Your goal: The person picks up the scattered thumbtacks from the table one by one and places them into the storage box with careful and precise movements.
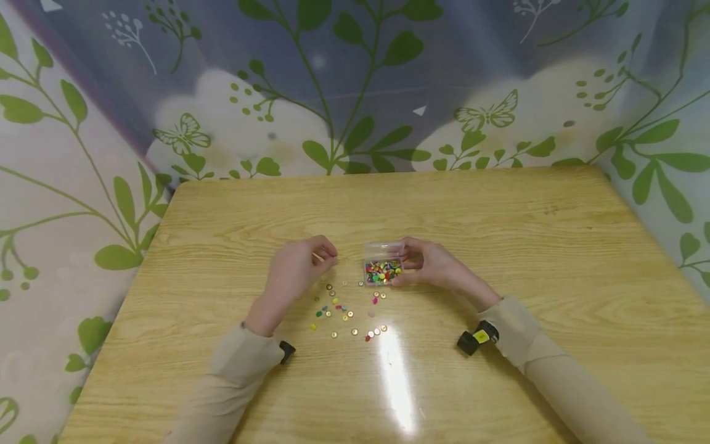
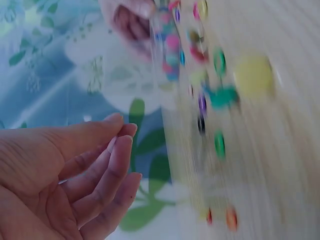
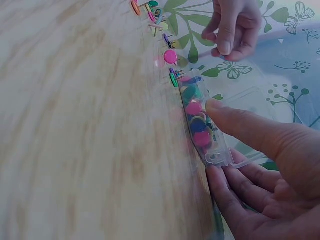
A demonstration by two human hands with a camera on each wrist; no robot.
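Note:
My right hand grips a small clear plastic box by its right side, thumb on the near edge and fingers behind and below. Its hinged clear lid stands open at the back. Colourful thumbtacks fill the box. Left of it, my left hand hovers above the table, fingers bent and thumb tip close to the index finger. In the left wrist view no tack shows between those fingertips. Loose thumbtacks lie scattered in front of the box and between the hands, several with pins upward.
The wooden table meets a wall covering printed with leaves and butterflies at its back and sides. Each wrist carries a dark camera. A bright reflection lies on the table in front of the tacks.

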